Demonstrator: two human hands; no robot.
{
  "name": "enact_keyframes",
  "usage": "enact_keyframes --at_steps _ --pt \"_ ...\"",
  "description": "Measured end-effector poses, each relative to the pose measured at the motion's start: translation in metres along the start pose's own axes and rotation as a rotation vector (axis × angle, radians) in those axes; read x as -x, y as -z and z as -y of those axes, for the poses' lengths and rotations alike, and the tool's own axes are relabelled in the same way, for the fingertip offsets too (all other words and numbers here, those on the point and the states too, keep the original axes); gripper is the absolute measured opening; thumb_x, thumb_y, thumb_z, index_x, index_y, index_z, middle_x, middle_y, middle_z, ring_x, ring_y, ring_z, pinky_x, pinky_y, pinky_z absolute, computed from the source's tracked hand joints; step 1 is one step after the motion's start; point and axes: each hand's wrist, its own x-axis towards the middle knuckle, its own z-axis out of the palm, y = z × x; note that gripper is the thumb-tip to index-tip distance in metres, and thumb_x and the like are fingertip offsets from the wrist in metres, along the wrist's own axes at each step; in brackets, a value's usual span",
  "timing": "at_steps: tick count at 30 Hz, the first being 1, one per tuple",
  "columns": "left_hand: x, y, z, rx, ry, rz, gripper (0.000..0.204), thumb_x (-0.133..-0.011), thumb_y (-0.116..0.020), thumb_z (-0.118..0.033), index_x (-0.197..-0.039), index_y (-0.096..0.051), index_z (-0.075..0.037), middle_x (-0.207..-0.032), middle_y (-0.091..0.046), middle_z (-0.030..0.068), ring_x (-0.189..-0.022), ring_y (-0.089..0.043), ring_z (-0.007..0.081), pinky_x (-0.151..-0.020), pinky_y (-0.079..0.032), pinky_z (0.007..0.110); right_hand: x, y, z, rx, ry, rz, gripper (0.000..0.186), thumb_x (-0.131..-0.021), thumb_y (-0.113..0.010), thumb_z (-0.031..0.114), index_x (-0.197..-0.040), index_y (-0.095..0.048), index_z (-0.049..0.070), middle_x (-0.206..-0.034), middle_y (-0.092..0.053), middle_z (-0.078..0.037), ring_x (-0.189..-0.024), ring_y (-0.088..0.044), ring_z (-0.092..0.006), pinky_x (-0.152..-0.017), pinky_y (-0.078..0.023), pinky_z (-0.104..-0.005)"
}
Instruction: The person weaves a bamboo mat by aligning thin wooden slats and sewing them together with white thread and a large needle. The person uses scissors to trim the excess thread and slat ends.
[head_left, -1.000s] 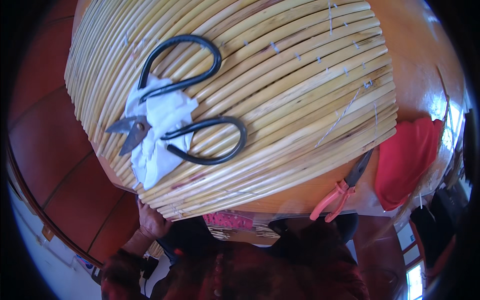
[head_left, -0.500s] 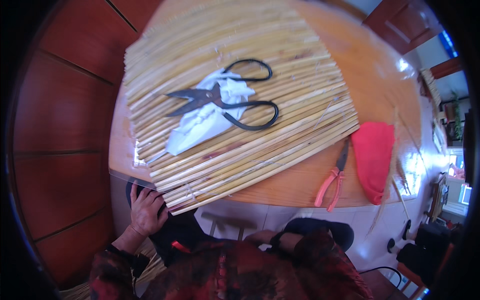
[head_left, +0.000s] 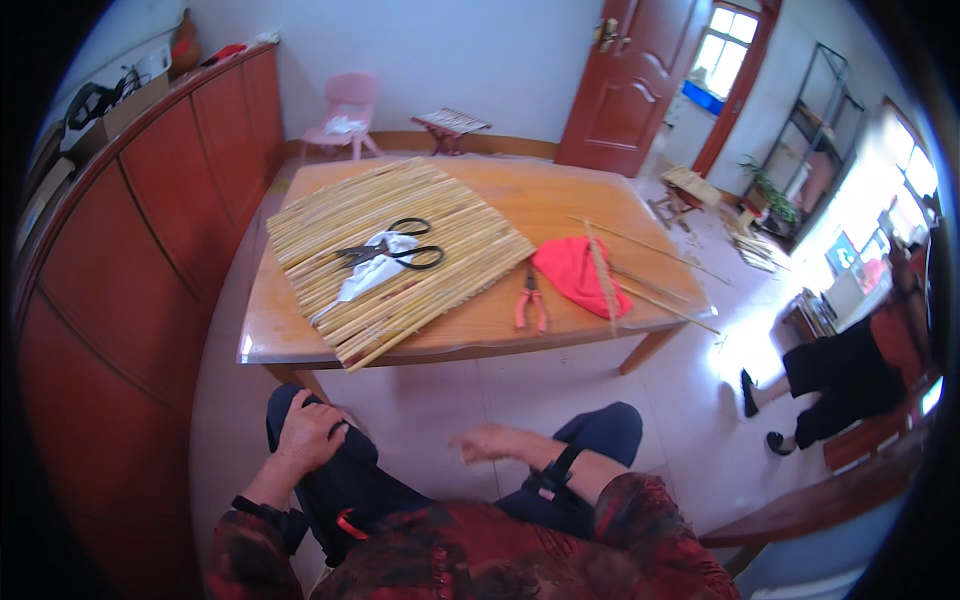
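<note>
My left hand [head_left: 305,432] rests on my left knee, its fingers spread and slightly bent. My right hand [head_left: 480,443] is in the air beside my right knee, its fingers smeared by motion. In front of me, a mat of pale straw-coloured sticks [head_left: 460,230] lies on a wooden table [head_left: 600,190]. Black-looped scissors [head_left: 425,256] lie on a crumpled white cloth [head_left: 365,280] on the mat. Red-handled pliers [head_left: 530,306] and a red cloth [head_left: 570,270] lie to the mat's right, with loose stalks [head_left: 650,290] over and beside the cloth.
Red cabinets [head_left: 160,210] line the left side. A pink chair [head_left: 345,110], small stool [head_left: 450,122] and red door [head_left: 620,90] stand beyond the table. At the right a seated person in dark trousers [head_left: 840,380] is near a window [head_left: 895,170]; stick bundles [head_left: 755,250] lie on the floor.
The view has tilted up and widened, showing the room and whole table. My left hand has moved from by the mat's corner onto my knee; my right hand and forearm now show.
</note>
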Motion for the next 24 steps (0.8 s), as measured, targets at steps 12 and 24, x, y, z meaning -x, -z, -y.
enact_keyframes --at_steps 12,24 --pt "-0.042 0.005 0.009 0.049 -0.166 -0.239 0.004 -0.076 -0.059 -0.006 -0.08 -0.059 -0.004 -0.074 -0.057 0.0125 -0.072 -0.054 0.0318 -0.065 -0.044 0.04 0.143 0.146 0.02 0.52 -0.231 -1.387 0.029 -0.078 -0.059 0.011 -0.107 -0.055 0.007 -0.099 -0.054 -0.014 -0.093 -0.053 -0.0307 -0.08 -0.044 -0.0384" --pt "-0.051 -0.001 0.012 0.111 0.163 -0.2 0.008 -0.076 -0.06 -0.011 -0.081 -0.058 -0.004 -0.082 -0.059 0.0138 -0.081 -0.055 0.0336 -0.075 -0.043 0.041 0.107 0.184 -0.083 0.503 -0.808 -1.168 0.048 -0.074 -0.067 0.025 -0.116 -0.048 0.012 -0.118 -0.045 -0.016 -0.104 -0.048 -0.0358 -0.083 -0.04 -0.052"
